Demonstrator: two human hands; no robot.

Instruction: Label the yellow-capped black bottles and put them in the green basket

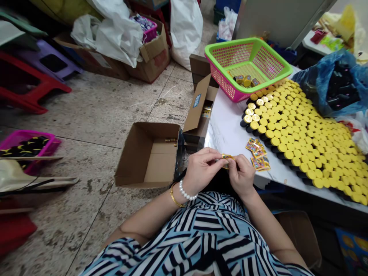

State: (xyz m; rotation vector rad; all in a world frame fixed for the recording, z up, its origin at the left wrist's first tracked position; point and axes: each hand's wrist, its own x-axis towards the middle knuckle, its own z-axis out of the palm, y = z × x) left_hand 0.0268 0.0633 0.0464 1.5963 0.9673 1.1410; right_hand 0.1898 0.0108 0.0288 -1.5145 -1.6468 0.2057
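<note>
Left grip (202, 168), right grip (243, 174) pinch packet (227, 156), visible length crosswise.

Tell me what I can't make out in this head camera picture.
All in the head view:
Printed piece: mostly hidden by fingers of the left hand and right hand.
Print on the loose pieces: too small.
Yellow caps: some cut off by the right edge.
Magenta basket: cut off by the left edge.

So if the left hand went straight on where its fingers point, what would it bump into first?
The right hand, most likely: the left hand, pinching the small yellow packet, points across at it. Depth is hard to judge from one picture.
</note>
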